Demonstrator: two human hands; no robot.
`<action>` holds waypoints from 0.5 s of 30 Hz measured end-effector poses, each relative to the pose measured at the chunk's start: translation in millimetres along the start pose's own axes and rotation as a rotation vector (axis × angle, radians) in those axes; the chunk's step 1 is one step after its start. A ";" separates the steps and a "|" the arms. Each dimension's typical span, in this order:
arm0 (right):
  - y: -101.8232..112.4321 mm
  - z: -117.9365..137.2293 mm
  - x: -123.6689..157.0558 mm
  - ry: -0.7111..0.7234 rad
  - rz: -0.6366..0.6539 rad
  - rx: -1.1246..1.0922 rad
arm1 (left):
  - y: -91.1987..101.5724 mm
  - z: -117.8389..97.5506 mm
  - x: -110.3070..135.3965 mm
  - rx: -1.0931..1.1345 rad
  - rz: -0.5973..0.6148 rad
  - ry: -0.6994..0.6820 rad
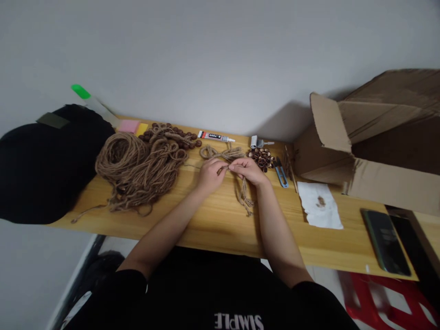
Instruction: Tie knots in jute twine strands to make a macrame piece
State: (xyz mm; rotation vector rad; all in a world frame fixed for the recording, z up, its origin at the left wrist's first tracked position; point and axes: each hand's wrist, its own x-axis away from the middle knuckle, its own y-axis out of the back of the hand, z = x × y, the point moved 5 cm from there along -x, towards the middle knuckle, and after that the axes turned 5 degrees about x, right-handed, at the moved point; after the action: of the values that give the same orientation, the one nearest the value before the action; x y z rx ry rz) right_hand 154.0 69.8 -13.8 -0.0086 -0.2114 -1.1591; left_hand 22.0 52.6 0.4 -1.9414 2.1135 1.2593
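My left hand and my right hand meet over the middle of the wooden table, with thumbs and fingertips pinched together. Between them runs a brown twine cord, gripped by both. Its knotted, frayed strands hang below my right hand onto the table. Just beyond the hands lies a looped bundle of twine. A pile of small dark brown rings or caps sits right of my right hand. Some of the cord is hidden by my fingers.
At left are a large twine heap, brown beads and a black cap. A glue tube lies by the wall. Blue thread snips, a white tissue, a phone and a cardboard box are at right.
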 end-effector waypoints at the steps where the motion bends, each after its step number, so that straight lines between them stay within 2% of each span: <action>1: -0.6 0.6 0.0 -0.002 0.005 0.005 | 0.1 2.2 -0.1 0.030 -0.002 0.026; 15: -1.7 0.0 -1.9 0.045 -0.019 0.033 | -3.1 23.5 1.7 0.317 -0.036 0.392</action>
State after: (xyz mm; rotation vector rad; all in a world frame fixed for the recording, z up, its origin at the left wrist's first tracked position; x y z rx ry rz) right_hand 151.7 70.9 -14.3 0.0482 -0.1913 -1.1730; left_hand 12.6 64.2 -18.0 -2.1966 2.2504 0.5197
